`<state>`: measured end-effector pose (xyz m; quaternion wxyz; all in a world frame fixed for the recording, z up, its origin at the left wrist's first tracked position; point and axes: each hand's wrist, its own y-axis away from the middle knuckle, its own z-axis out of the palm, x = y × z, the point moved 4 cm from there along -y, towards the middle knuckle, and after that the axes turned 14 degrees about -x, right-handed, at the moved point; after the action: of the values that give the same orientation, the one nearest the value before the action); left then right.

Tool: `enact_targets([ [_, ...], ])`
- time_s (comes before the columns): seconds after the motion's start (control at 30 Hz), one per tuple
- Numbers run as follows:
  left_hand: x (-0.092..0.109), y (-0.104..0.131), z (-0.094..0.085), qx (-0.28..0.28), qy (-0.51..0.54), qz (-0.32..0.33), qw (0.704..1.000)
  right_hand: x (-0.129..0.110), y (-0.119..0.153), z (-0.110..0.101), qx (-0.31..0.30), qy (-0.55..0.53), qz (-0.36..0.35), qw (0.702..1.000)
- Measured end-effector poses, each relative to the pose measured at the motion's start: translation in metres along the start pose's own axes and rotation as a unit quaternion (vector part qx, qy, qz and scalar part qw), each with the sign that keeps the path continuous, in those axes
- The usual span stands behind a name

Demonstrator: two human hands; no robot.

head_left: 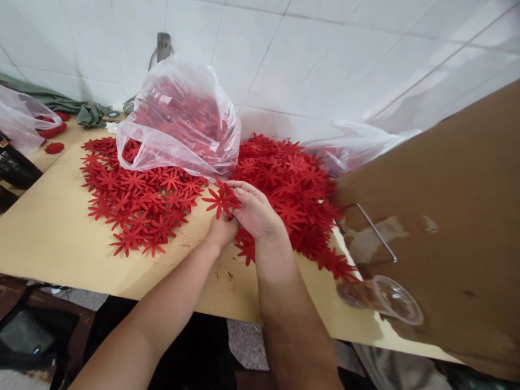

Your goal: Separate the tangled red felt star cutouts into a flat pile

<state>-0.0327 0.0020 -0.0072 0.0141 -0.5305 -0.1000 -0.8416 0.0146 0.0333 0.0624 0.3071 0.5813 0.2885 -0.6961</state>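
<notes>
A red flower-shaped cutout [221,200] with several narrow petals is held up over the table. The fingers of my right hand [257,210] close on its right side. Just below, my left hand [222,231] is closed at the cutout's lower edge, its fingers partly hidden. To the left of my hands lies a loose pile of red flower cutouts [142,203]. A taller heap of the same cutouts [290,189] rises behind and to the right of my right hand. Beyond my hands, a clear plastic bag [182,124] full of red cutouts rests on the piles.
A cardboard box [442,227] stands along the right side, with a clear plastic cup [396,300] tipped over by it. Another plastic bag [357,143] lies behind the heap. At the far left are a black object [16,165] and a white bag [26,116] on the tan tabletop [52,227].
</notes>
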Motion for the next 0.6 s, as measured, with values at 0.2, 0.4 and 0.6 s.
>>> enact_targets([
  [0.2,0.012,-0.006,-0.009,-0.008,0.24,-0.049,0.969,0.011,0.007,-0.029,0.081,0.003,-0.041,0.996],
  [0.4,0.024,0.0,-0.007,-0.024,0.327,-0.017,0.945,0.018,0.009,-0.012,0.028,0.267,-0.006,0.963],
  [0.6,0.026,-0.001,-0.011,-0.008,0.346,0.001,0.938,0.031,0.002,0.021,0.096,0.486,-0.057,0.867],
])
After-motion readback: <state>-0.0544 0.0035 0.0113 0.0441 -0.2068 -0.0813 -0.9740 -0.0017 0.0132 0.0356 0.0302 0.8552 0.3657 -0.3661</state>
